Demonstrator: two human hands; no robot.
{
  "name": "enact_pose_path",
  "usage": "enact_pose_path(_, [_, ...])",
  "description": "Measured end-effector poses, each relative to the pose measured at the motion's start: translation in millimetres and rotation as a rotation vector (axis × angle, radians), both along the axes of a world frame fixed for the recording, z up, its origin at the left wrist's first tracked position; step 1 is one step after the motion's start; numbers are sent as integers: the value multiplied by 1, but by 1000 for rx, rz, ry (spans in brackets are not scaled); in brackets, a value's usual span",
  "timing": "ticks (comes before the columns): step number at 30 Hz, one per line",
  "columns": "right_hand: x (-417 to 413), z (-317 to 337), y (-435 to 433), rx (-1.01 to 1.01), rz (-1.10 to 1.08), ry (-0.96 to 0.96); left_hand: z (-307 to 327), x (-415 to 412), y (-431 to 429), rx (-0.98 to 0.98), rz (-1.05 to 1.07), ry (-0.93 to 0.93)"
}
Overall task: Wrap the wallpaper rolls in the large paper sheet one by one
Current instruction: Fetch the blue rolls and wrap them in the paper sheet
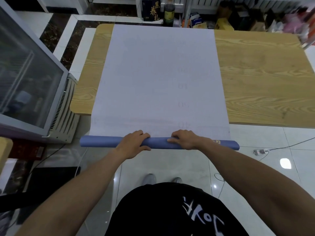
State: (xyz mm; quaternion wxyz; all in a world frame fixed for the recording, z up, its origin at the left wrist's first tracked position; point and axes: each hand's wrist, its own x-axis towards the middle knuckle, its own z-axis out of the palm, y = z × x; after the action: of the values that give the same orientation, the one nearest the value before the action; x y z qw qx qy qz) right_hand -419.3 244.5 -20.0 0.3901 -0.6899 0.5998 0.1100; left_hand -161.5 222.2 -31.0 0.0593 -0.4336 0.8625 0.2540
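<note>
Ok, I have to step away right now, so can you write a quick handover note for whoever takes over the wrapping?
The left hand and right hand both grip the blue roll near its middle. The roll sits at the near end of the white sheet, held just past the table edge. Nearly all the sheet lies flat, so wrapping has barely begun. Left: roll it forward up the sheet. No other rolls in view.

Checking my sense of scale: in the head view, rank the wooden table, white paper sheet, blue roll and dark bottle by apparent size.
1. wooden table
2. white paper sheet
3. blue roll
4. dark bottle; farthest away, so real size unsure
</note>
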Motion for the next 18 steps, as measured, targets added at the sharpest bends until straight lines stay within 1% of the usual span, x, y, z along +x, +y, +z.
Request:
enact_pose_path(5, [0,-4,6,-5,27,58,0,-1,-3,-26,-12,-43])
enact_pose_path(9, [-3,-4,13,-65,-14,20,4,-2,-3,33,11,-39])
enact_pose_path(11, [-3,-2,13,-91,25,53,4,-1,-3,39,14,-8])
enact_pose_path(15, [-5,3,9,-61,38,51,2,2,-2,-37,-8,60])
enact_pose_path(18, [-7,5,10,-30,-4,9,4,2,-1,-60,-15,46])
